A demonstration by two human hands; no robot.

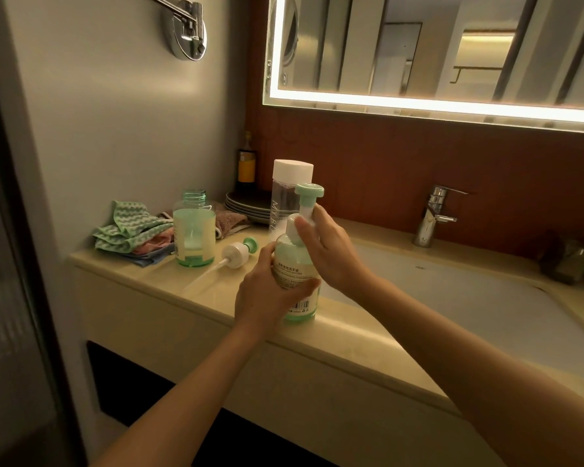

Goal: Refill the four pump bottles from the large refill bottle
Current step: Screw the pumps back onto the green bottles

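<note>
the left hand (267, 288) is wrapped round the body of a green pump bottle (289, 269), which stands on the surface (169, 298) close to its near edge and just left of the sink (452, 298). the right hand (327, 251) grips the white collar under the pump head (309, 192), fingers curled round it. this looks like a turn of the collar; whether it is loosening or tightening cannot be told.

to do it well, the left hand should keep the bottle pressed down and upright while only the right hand turns. if the pump comes off, it should rise straight up so the tube clears the neck without dripping.

the large refill bottle (289, 197), clear with a white cap, stands right behind the held one, so the pump head has little room on the far side. to the left an open bottle (194, 230) stands with its loose pump (238, 254) lying beside it, the tube pointing toward the near edge. only these two pump bottles are in view.

open room lies on the bare surface between the loose pump and the near edge. cloths (132, 227) and stacked plates (246, 205) crowd the far left. the near edge and the sink rim are the places a nudged bottle could slip off.
</note>
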